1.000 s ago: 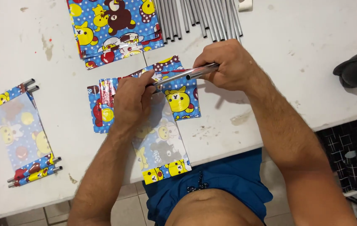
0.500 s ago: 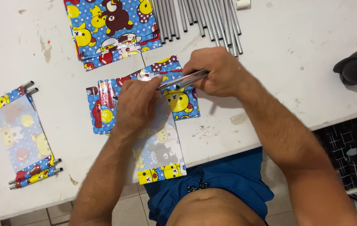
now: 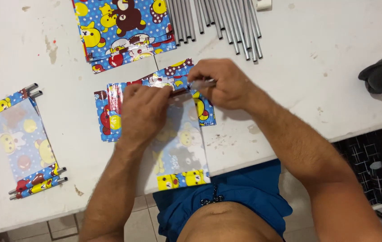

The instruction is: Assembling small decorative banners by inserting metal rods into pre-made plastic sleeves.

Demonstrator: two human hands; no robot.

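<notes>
Both hands, left (image 3: 144,112) and right (image 3: 220,85), pinched printed paper (image 3: 179,148) around a metal tube (image 3: 204,83) (best rolled tight and square).

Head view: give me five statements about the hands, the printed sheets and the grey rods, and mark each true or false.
1. Both hands work at the top edge of a printed sheet that hangs over the table's near edge. True.
2. The right hand pinches a grey rod at that edge. True.
3. The left hand rests on the bundle of rods. False: it presses on the sheet; the bundle lies apart at the far side of the table.
4. A finished piece with rods at both ends lies to the left. True.
5. The stack of sheets is plain white. False: it is blue with cartoon figures.
</notes>
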